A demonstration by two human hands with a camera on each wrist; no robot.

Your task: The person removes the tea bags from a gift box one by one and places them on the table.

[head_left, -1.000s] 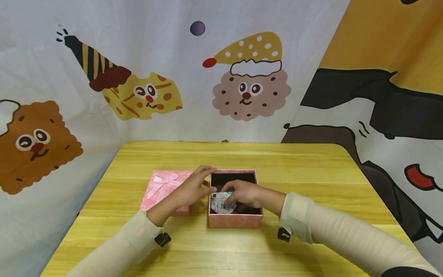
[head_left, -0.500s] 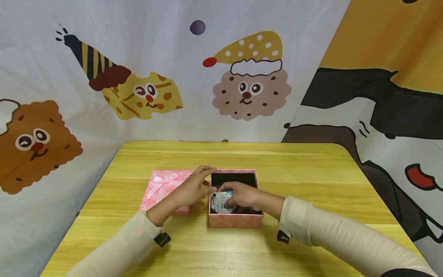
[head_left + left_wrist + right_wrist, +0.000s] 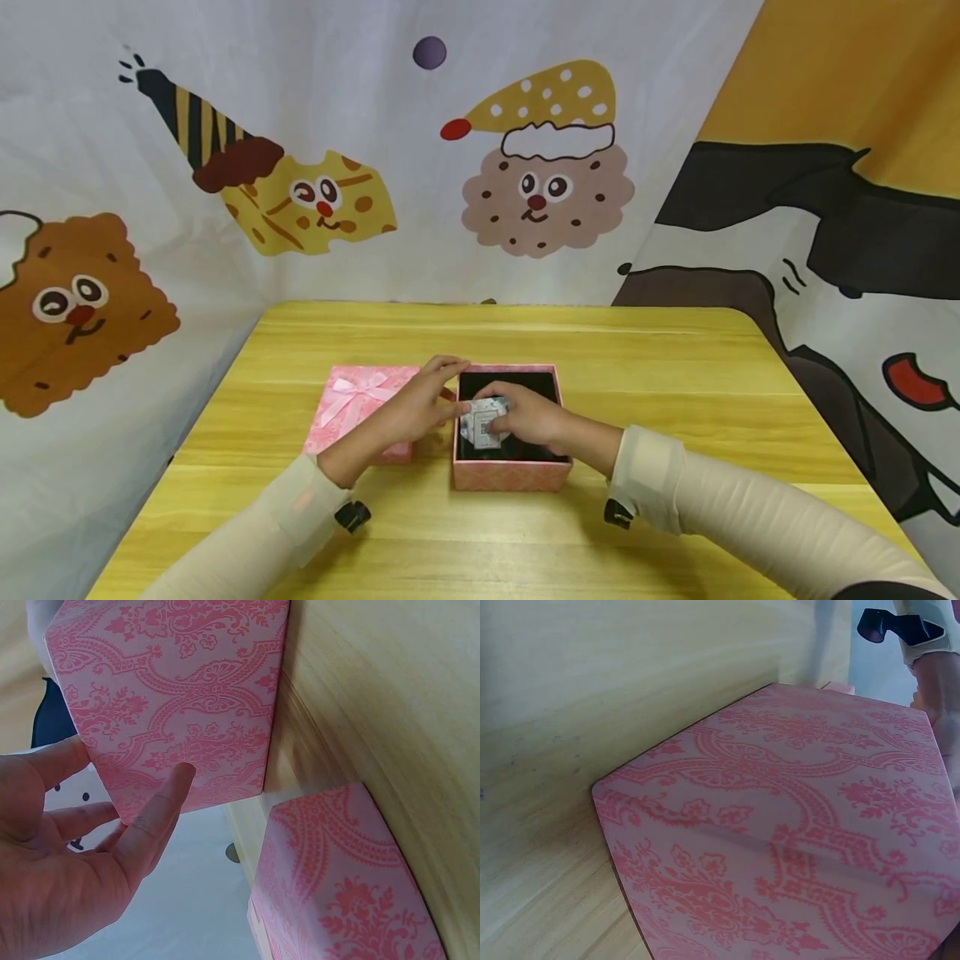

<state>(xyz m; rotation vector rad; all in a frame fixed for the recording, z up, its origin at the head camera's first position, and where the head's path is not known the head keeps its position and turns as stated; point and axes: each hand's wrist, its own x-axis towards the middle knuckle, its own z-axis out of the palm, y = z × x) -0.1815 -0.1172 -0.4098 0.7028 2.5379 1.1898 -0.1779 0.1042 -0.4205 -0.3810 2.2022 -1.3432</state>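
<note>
A pink patterned gift box (image 3: pixel 512 477) with a dark inside sits on the table without its lid. Inside its left half, my right hand (image 3: pixel 528 414) pinches a small flat silver-blue packet with a white label (image 3: pixel 483 429), thumb across its face; the packet is tilted. My left hand (image 3: pixel 426 402) rests at the box's left side, its thumb at the rim. In the left wrist view the left hand's fingers (image 3: pixel 154 817) touch the box's patterned outer wall (image 3: pixel 180 690). The right wrist view shows the box wall (image 3: pixel 780 825), with the right hand's grip out of sight.
Left of the box lies the pink lid (image 3: pixel 352 408) with a ribbon bow, partly under my left forearm. The wood-grain table (image 3: pixel 480 542) meets a cartoon-printed cloth (image 3: pixel 420 275) at the back. Black wrist cameras (image 3: pixel 352 517) hang below both sleeves.
My right hand has lifted the packet slightly and tilted it inside the box, shifting it toward the far side. My left hand stays at the box's left side.
</note>
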